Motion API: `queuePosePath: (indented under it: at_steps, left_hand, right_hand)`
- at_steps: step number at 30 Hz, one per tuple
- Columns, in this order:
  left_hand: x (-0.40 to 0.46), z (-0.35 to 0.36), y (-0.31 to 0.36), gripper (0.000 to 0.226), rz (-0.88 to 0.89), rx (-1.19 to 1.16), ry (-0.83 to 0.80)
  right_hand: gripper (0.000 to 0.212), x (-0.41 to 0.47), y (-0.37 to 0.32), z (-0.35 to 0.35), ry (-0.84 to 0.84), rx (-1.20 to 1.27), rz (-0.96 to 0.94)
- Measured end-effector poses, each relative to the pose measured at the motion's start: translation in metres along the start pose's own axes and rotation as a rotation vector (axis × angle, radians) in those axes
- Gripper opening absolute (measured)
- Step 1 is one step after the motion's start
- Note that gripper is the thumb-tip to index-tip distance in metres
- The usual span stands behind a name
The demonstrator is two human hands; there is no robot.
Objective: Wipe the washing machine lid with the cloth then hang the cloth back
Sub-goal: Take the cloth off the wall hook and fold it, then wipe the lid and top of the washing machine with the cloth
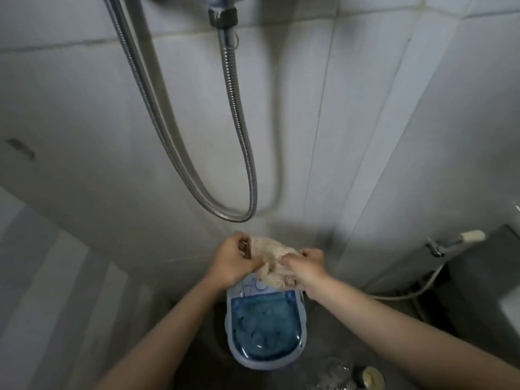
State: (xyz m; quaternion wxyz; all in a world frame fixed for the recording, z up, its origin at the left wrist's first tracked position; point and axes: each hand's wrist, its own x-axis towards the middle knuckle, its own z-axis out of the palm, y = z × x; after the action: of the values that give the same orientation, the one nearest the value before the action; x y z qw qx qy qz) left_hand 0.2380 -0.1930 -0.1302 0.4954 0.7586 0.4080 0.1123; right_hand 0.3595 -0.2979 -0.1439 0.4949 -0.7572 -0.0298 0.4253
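A small washing machine with a translucent blue lid (266,325) stands on the floor below me. Its white control panel (257,287) with a round dial shows at the far end. Above that panel I hold a beige cloth (271,250) stretched between both hands. My left hand (233,257) grips its left end and my right hand (308,266) grips its right end. The cloth is bunched and hangs slightly over the panel; part of it is hidden by my fingers.
A metal shower hose (244,153) loops down the tiled wall right above my hands. A bidet sprayer (455,240) with its hose hangs on the right wall. A dark floor lies around the machine, with a round yellowish object (371,377) at the bottom right.
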Motion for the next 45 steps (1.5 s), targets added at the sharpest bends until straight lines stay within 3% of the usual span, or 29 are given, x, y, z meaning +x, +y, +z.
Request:
queuePosePath:
  at_steps: [2, 6, 9, 11, 14, 22, 30, 34, 38, 42, 44, 45]
  left_hand:
    - [0.000, 0.024, -0.014, 0.045, 0.025, -0.023, -0.007]
    - [0.003, 0.064, -0.053, 0.049, 0.136, -0.012, 0.130]
    - [0.011, 0.089, -0.083, 0.048, 0.258, 0.022, 0.062]
    - [0.022, 0.103, -0.105, 0.047, 0.326, 0.086, 0.045]
    - [0.044, 0.121, -0.149, 0.047, 0.400, 0.199, 0.097]
    - [0.102, 0.162, -0.247, 0.058, 0.643, 0.259, 0.133]
    - [0.123, 0.183, -0.298, 0.059, 0.863, 0.385, 0.254]
    - [0.103, 0.188, -0.296, 0.063, 0.908, 0.492, 0.267]
    - [0.065, 0.185, -0.288, 0.060, 0.854, 0.509, 0.273]
    - [0.036, 0.182, -0.302, 0.048, 0.783, 0.311, 0.226]
    - [0.024, 0.179, -0.322, 0.039, 0.733, 0.302, 0.224]
    - [0.020, 0.176, -0.334, 0.046, 0.690, 0.339, 0.204]
  right_hand:
    - [0.011, 0.015, 0.020, 0.005, 0.017, 0.100, 0.102]
    - [0.012, 0.047, 0.052, 0.015, -0.004, 0.285, 0.233]
    - [0.037, 0.069, 0.066, 0.020, -0.270, 0.571, 0.247]
    - [0.054, 0.091, 0.078, 0.021, -0.354, 0.682, 0.274]
    - [0.060, 0.125, 0.103, 0.025, -0.427, 0.615, 0.224]
    - [0.019, 0.218, 0.171, 0.042, -0.449, 0.462, 0.053]
    - [0.025, 0.265, 0.217, 0.060, -0.440, 0.567, -0.122]
    - [0.036, 0.246, 0.234, 0.061, -0.575, 0.579, -0.217]
    - [0.030, 0.220, 0.244, 0.058, -0.513, 0.529, -0.279]
    - [0.021, 0.210, 0.262, 0.058, -0.305, 0.312, -0.398]
    - [0.016, 0.206, 0.270, 0.058, -0.206, 0.191, -0.483]
    - [0.015, 0.205, 0.274, 0.058, -0.166, 0.144, -0.520]
